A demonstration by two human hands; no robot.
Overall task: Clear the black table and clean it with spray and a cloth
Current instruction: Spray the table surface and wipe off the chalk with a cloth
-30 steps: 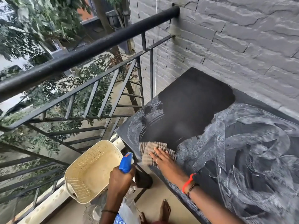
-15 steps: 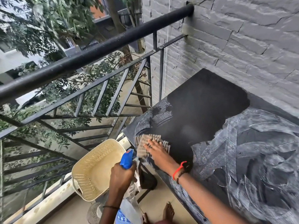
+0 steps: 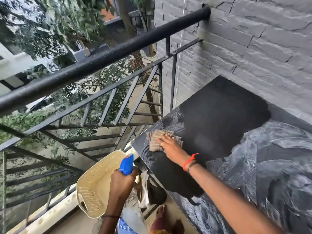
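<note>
Cloth (image 3: 153, 141) lies flat on the table (image 3: 219, 115) under the straight fingers (image 3: 164, 138) of the right hand (image 3: 172, 147); left hand (image 3: 122, 181) grips the spray (image 3: 126, 164), its label unreadable.

An upstairs home balcony is shown: it is fenced by a black metal railing (image 3: 101, 59), backed by a grey brick wall (image 3: 253, 48), and overlooked by trees (image 3: 50, 22) and a neighbouring building (image 3: 10, 63).
</note>
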